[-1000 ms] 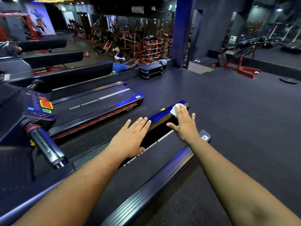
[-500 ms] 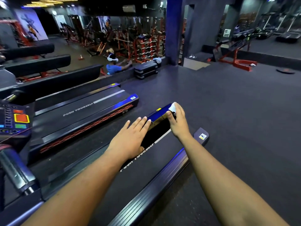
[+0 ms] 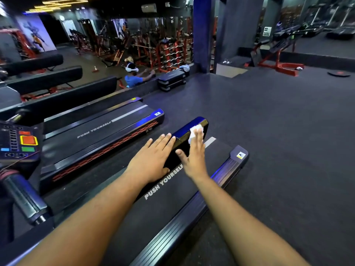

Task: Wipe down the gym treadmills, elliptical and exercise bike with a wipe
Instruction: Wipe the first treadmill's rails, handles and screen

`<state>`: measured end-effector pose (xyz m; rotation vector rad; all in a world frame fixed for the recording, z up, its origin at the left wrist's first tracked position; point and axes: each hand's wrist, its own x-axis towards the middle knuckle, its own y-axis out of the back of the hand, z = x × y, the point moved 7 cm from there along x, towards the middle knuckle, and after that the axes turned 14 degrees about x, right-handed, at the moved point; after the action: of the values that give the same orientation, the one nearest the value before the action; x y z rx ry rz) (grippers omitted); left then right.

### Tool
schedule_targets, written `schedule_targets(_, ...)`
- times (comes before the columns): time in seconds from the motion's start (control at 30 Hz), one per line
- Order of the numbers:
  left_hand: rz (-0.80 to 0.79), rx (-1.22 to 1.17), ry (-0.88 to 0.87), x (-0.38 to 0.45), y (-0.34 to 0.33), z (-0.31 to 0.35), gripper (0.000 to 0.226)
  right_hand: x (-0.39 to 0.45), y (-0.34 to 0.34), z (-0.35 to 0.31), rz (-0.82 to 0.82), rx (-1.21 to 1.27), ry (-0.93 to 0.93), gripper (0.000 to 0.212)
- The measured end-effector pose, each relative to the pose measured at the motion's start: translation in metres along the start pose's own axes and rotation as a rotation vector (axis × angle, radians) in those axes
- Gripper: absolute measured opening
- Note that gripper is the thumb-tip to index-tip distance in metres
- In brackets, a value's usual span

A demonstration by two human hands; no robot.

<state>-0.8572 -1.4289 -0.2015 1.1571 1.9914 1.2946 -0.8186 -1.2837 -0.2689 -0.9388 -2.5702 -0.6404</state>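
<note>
My right hand (image 3: pixel 194 154) has slid back toward the far end of the left side rail (image 3: pixel 189 129). A second ago the white wipe (image 3: pixel 195 132) sat near the rail's end cap, then drew in; now it is bunched under my straight fingertips, pressed flat on the glossy blue top just short of the end. Fingers together, thumb spread out to the left. My left hand (image 3: pixel 151 160) rests flat and unmoved on the same rail nearer me, fingers straight and close, holding nothing.

Reading: back-and-forth strokes on this rail end; this treadmill (image 3: pixel 172 198) looks only partly done. The belt marked PUSH YOURSELF and the right side rail (image 3: pixel 221 173) appear untouched by the wipe at this point.

Around: second treadmill (image 3: pixel 107 131) beside on the left, its console (image 3: pixel 19 143) and handle close to my left arm. Stepper block (image 3: pixel 172 80) and a seated person (image 3: pixel 132 77) beyond. Nothing blocks the stroke; my own left hand limits the pull-back.
</note>
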Motion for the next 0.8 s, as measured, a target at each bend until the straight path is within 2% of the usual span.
schedule_targets(0.13, 0.000, -0.013, -0.004, -0.012, -0.001, -0.004, 0.107, 0.045, 0.036, -0.012, -0.099, -0.279, -0.044, 0.105)
schedule_targets(0.23, -0.002, -0.033, 0.002, -0.025, -0.003, -0.012, 0.109, 0.034, 0.012, -0.045, -0.246, -0.441, 0.186, 0.101)
schedule_targets(0.33, 0.002, -0.037, 0.010, -0.045, -0.005, -0.020, 0.109, -0.013, -0.019, -0.065, -0.477, -0.388, 0.402, 0.107)
schedule_targets(0.4, 0.004, -0.021, 0.004, -0.057, -0.006, -0.024, 0.109, -0.020, -0.018, -0.059, -0.515, -0.389, 0.481, 0.112)
schedule_targets(0.47, -0.003, 0.004, -0.008, -0.064, -0.006, -0.024, 0.109, -0.003, -0.002, -0.039, -0.383, -0.345, 0.376, 0.114)
schedule_targets(0.53, 0.000, 0.013, -0.008, -0.067, -0.005, -0.023, 0.109, 0.015, 0.014, -0.017, -0.161, -0.160, 0.102, 0.116)
schedule_targets(0.6, 0.005, 0.012, -0.007, -0.067, -0.003, -0.022, 0.109, 0.010, 0.005, -0.013, 0.011, 0.055, -0.073, 0.121)
schedule_targets(0.67, 0.008, 0.008, -0.006, -0.068, -0.004, -0.023, 0.109, -0.018, -0.026, -0.026, 0.086, 0.212, -0.072, 0.120)
schedule_targets(0.8, 0.027, 0.000, -0.007, -0.066, -0.007, -0.023, 0.108, -0.057, -0.064, -0.027, 0.129, 0.306, -0.029, 0.104)
